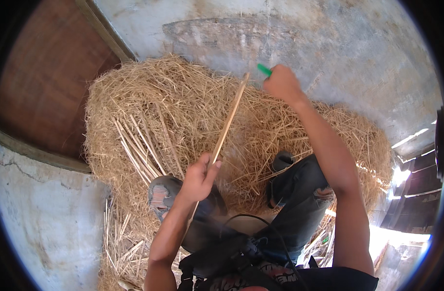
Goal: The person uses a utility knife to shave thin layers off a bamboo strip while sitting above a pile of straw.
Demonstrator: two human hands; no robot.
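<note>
My left hand [200, 177] is closed round a long, pale strip of split bamboo or wood [229, 121]. The strip slants up and away to the right, and its lower end passes below the hand toward my leg. Farther off and to the right, my right hand [283, 85] is closed in a fist on a green stick-like piece [264, 70], perhaps a handle. The rest of that piece is hidden in the fist, so its kind cannot be told. Its visible end is near the strip's far tip, with a gap between them.
A big heap of dry straw or shavings [183, 102] spreads before my legs, against a grey wall [328, 48]. Several similar strips [139, 148] lie on it beside my left knee. A brown panel [52, 82] stands at the left. More sticks [117, 237] lie at lower left.
</note>
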